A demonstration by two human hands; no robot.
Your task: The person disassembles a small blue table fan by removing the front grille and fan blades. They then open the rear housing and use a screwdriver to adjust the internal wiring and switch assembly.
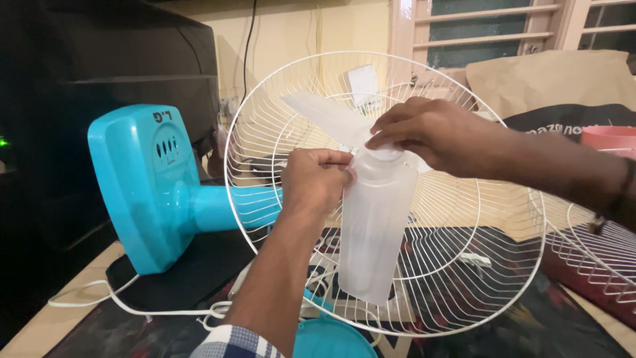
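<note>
Head view: one fan (142, 189), turquoise, lying on its side on the desk (40, 328), motor housing at 9 o'clock, neck running toward 3 o'clock into the rear grille (464, 265). Two white wire grilles: the rear one on the fan, a second (596, 255) at 3 o'clock, cut off by the frame edge. One translucent blade set (374, 219) at centre, inside the rear grille; three blades, one long axis pointing to 6 o'clock, one to 10 o'clock, the third mostly hidden behind the right hand (434, 132). Two hands. Left hand (317, 180) closed in a fist at the hub's 9 o'clock side, pinching something too small to make out. Right hand fingertips closed on the top of the hub. One white cord (119, 305) coiled at 7 o'clock. One turquoise round part (331, 338) at 6 o'clock, cut off below. Pink tub (609, 138) at 3 o'clock, partly out of frame. Brown paper bag (550, 79) at 1 o'clock.
</note>
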